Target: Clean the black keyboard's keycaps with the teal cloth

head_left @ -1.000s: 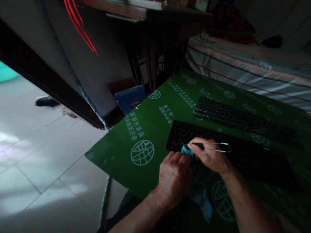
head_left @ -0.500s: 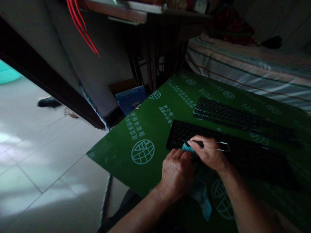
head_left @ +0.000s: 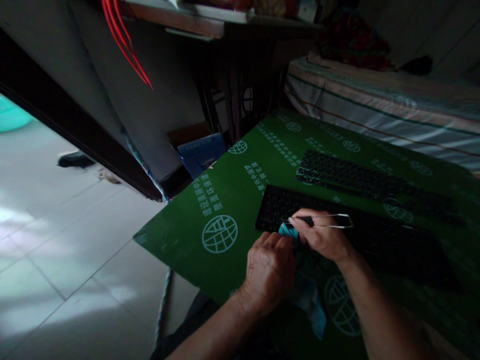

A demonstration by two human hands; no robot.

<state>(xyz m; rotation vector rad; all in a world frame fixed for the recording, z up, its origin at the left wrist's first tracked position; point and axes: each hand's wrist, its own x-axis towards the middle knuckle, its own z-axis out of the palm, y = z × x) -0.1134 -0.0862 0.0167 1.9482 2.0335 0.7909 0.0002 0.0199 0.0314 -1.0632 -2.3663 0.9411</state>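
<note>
My right hand (head_left: 324, 237) is closed around a wire keycap puller (head_left: 307, 220) with a dark grip; its metal loop sticks out to the right above the hand. Bunched teal cloth (head_left: 288, 230) sits between my two hands, and its loose end hangs down toward me. My left hand (head_left: 270, 267) has its fingers curled on this cloth, knuckles up. Both hands are at the near left edge of a black keyboard (head_left: 279, 200), partly covering it. What lies right under the fingertips is hidden.
Beyond the keyboard, rows of black keycaps (head_left: 345, 172) lie on the green printed board (head_left: 180, 230). A blue box (head_left: 202, 152) stands on the floor past the board's left edge. A bed (head_left: 375, 110) is behind, and red cords (head_left: 127, 45) hang at upper left.
My left hand has shifted very slightly left and down. The cloth bunch and the puller have barely moved; the keyboard stays in place.
</note>
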